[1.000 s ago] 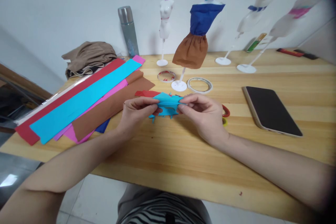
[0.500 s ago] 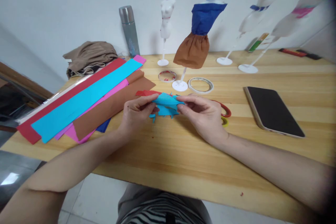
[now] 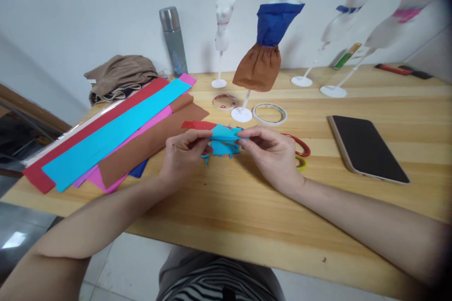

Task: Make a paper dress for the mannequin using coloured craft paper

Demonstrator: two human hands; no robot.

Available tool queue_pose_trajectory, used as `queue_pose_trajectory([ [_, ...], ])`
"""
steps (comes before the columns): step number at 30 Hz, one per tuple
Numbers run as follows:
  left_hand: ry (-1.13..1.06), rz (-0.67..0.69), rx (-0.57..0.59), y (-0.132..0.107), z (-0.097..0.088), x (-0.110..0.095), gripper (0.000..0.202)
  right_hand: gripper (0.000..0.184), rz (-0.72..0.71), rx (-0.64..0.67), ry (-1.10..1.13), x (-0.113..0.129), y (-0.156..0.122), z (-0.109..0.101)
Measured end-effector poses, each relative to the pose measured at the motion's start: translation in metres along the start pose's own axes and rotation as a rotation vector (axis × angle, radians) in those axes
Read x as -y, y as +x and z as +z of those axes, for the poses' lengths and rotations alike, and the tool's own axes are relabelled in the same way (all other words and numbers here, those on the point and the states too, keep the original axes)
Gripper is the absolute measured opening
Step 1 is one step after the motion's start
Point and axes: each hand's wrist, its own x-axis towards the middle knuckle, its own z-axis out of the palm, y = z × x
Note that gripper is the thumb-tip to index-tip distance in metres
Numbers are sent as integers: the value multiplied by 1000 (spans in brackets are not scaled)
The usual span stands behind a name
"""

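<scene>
Both of my hands pinch a small piece of light blue paper (image 3: 223, 137) just above the wooden table (image 3: 247, 207). My left hand (image 3: 183, 153) grips its left end with thumb and fingers closed. My right hand (image 3: 273, 153) pinches its right end. Small blue scraps (image 3: 205, 156) lie under the paper. A red paper scrap (image 3: 197, 125) lies just behind it. Scissors with a red and a yellow handle (image 3: 302, 153) lie partly hidden behind my right hand.
Long sheets of red, blue, pink and brown paper (image 3: 116, 131) lie at the left. A doll mannequin in a blue and brown paper dress (image 3: 263, 51), bare mannequins (image 3: 222, 28), two tape rolls (image 3: 270, 114), a flask (image 3: 173, 40), folded cloth (image 3: 120, 75) and a phone (image 3: 367, 148) stand around.
My fingers have shifted slightly along the blue paper, drawing it a little narrower between the two hands. Nothing else has moved.
</scene>
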Motion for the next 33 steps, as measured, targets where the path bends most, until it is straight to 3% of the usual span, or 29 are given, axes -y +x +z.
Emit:
queue_pose_trajectory([
  [6, -43, -27, -19, -1, 1, -2, 13, 13, 107, -10, 98, 4, 0, 1],
  [19, -286, -176, -14, 1, 2, -11, 9, 14, 48, -43, 94, 13, -1, 1],
  [26, -250, -153, -16, 1, 2, -10, 8, 14, 57, -21, 85, 12, -1, 1],
  [33, -184, -34, -7, -1, 0, -9, 7, 17, 85, -19, 113, 11, 0, 0],
])
